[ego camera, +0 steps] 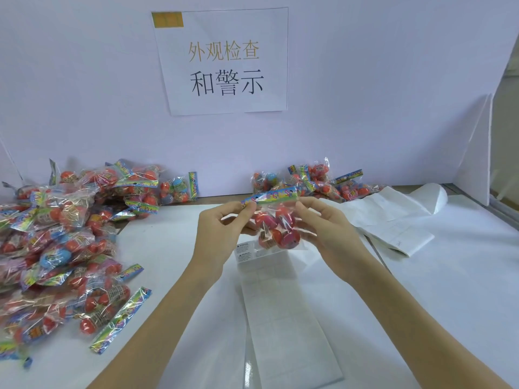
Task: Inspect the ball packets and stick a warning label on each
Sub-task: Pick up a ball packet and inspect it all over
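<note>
both hands held 1 ball packet [276, 220] up above table [463, 290]. left hand [222, 231] pinched packet's colorful top strip, fingers curled on it. right hand [327, 224] gripped packet's right side, fingers bent round it. red and pink balls showed inside. label sheet [283, 318] lay flat just under packet — 2 warning labels [245, 251] at its top left corner. big packet pile [61, 242] sat at left, small pile [317, 182] at back by wall.

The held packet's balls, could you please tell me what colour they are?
Mostly red, some pink, in the packet; head view.
</note>
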{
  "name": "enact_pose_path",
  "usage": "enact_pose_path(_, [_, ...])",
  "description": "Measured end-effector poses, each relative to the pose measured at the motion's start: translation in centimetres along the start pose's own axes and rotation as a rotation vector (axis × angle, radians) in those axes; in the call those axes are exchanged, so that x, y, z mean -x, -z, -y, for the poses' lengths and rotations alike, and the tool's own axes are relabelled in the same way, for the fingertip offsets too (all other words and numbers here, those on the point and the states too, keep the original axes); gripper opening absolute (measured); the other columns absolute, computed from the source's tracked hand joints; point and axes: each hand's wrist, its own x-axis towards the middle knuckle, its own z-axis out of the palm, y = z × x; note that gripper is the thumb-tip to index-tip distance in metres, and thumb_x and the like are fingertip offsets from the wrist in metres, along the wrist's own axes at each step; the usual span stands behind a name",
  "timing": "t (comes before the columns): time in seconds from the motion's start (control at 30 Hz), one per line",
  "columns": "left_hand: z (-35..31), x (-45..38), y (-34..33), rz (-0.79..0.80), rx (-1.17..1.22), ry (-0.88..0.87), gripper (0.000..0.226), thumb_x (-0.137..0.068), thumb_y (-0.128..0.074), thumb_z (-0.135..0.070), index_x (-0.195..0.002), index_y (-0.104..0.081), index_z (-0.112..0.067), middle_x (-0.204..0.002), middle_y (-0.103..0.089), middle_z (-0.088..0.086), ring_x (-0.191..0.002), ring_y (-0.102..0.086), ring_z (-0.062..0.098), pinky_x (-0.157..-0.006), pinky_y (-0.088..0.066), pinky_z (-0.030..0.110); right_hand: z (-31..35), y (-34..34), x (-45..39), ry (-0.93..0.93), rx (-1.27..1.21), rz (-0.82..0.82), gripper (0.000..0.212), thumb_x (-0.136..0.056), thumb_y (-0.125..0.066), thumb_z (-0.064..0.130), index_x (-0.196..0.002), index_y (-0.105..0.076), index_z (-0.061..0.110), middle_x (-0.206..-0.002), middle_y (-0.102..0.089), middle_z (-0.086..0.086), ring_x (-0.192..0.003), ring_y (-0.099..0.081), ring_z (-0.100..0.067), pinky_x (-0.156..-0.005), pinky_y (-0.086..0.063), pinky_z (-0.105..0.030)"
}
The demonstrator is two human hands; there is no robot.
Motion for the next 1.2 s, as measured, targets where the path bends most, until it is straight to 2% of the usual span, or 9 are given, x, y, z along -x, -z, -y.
enact_pose_path(0.07, [0.0, 0.0, 0.1, -0.051, 0.03, -0.003, 0.017, -0.097, -0.074, -0.022, -0.083, -0.083, -0.016, -0.081, -0.078, 0.009, -0.071, -0.077, 0.024, -0.075, -0.062, 0.027, 0.0, -0.3, 0.0, -0.008, 0.098, 0.011, 0.03, -0.099, -0.066, 0.038, -0.122, -0.069, 0.02, -0.105, -0.08, -0.004, -0.096, -0.076, -0.018, -0.087, -0.061, -0.029])
enact_pose_path(0.17, [-0.2, -0.1, 0.5, -0.083, 0.088, 0.02, 0.017, -0.097, -0.074, -0.022, -0.085, -0.083, -0.013, -0.086, -0.079, 0.01, -0.077, -0.079, 0.028, -0.079, -0.063, 0.027, 0.1, -0.7, 0.1, -0.014, 0.078, -0.009, 0.048, -0.084, -0.074, 0.046, -0.117, -0.071, 0.011, -0.097, -0.081, -0.01, -0.093, -0.077, -0.022, -0.082, -0.061, -0.028])
enact_pose_path(0.3, [-0.2, 0.0, 0.4, -0.011, 0.078, 0.066, 0.021, -0.1, -0.07, -0.024, -0.092, -0.079, -0.007, -0.087, -0.077, 0.014, -0.077, -0.077, 0.026, -0.082, -0.062, 0.033, 0.2, -0.7, 0.1, 0.011, 0.045, -0.107, 0.04, -0.086, -0.072, 0.048, -0.096, -0.075, 0.009, -0.088, -0.079, -0.008, -0.079, -0.073, -0.016, -0.071, -0.057, -0.022])
enact_pose_path(0.47, [0.0, -0.1, 0.1, -0.028, -0.034, -0.012, 0.012, -0.098, -0.071, -0.016, -0.093, -0.078, -0.008, -0.08, -0.074, 0.009, -0.064, -0.067, 0.017, -0.065, -0.057, 0.026, 0.1, -0.5, 0.2, 0.045, 0.077, -0.122, 0.033, -0.101, -0.065, 0.038, -0.08, -0.069, 0.012, -0.074, -0.069, -0.003, -0.07, -0.062, -0.014, -0.068, -0.051, -0.026])
enact_pose_path(0.6, [0.0, 0.0, 0.1, -0.072, 0.028, -0.012, 0.01, -0.098, -0.071, -0.014, -0.095, -0.078, -0.008, -0.08, -0.076, 0.01, -0.064, -0.072, 0.021, -0.063, -0.058, 0.028, 0.2, -0.9, 0.2, 0.075, 0.069, -0.099, 0.036, -0.1, -0.064, 0.04, -0.082, -0.069, 0.009, -0.078, -0.07, -0.006, -0.073, -0.064, -0.016, -0.07, -0.052, -0.028])
enact_pose_path(0.7, [0.1, 0.1, 0.1, -0.107, 0.047, -0.028, 0.012, -0.098, -0.073, -0.021, -0.094, -0.078, -0.012, -0.081, -0.077, 0.011, -0.066, -0.075, 0.026, -0.076, -0.061, 0.036, 0.7, -1.0, 0.3, 0.006, -0.07, -0.013, 0.039, -0.092, -0.064, 0.052, -0.087, -0.081, 0.017, -0.086, -0.076, -0.005, -0.081, -0.072, -0.015, -0.073, -0.057, -0.023])
enact_pose_path(0.8, [0.2, 0.0, 0.3, -0.141, 0.052, -0.037, 0.014, -0.097, -0.074, -0.023, -0.094, -0.078, -0.01, -0.084, -0.078, 0.01, -0.07, -0.077, 0.028, -0.085, -0.06, 0.043, 0.6, -1.0, 0.6, -0.033, 0.009, 0.103, 0.035, -0.091, -0.075, 0.038, -0.11, -0.074, 0.009, -0.096, -0.079, -0.013, -0.09, -0.076, -0.022, -0.078, -0.059, -0.024])
enact_pose_path(0.93, [0.1, -0.1, 0.4, -0.151, 0.02, -0.066, 0.013, -0.097, -0.073, -0.022, -0.093, -0.076, -0.01, -0.078, -0.076, 0.005, -0.068, -0.077, 0.025, -0.084, -0.062, 0.043, -0.2, -1.2, 0.7, 0.01, 0.072, 0.101, 0.03, -0.089, -0.08, 0.008, -0.116, -0.067, 0.003, -0.087, -0.074, -0.022, -0.079, -0.075, -0.028, -0.073, -0.06, -0.027])
enact_pose_path(1.2, [0.0, -0.2, 0.4, -0.1, 0.093, -0.02, 0.014, -0.099, -0.07, -0.022, -0.1, -0.077, -0.01, -0.083, -0.073, 0.002, -0.068, -0.071, 0.019, -0.076, -0.061, 0.034, 0.0, -1.1, 0.6, 0.04, 0.152, 0.152, 0.033, -0.091, -0.079, 0.004, -0.119, -0.065, 0.012, -0.09, -0.074, -0.021, -0.077, -0.074, -0.027, -0.072, -0.058, -0.026])
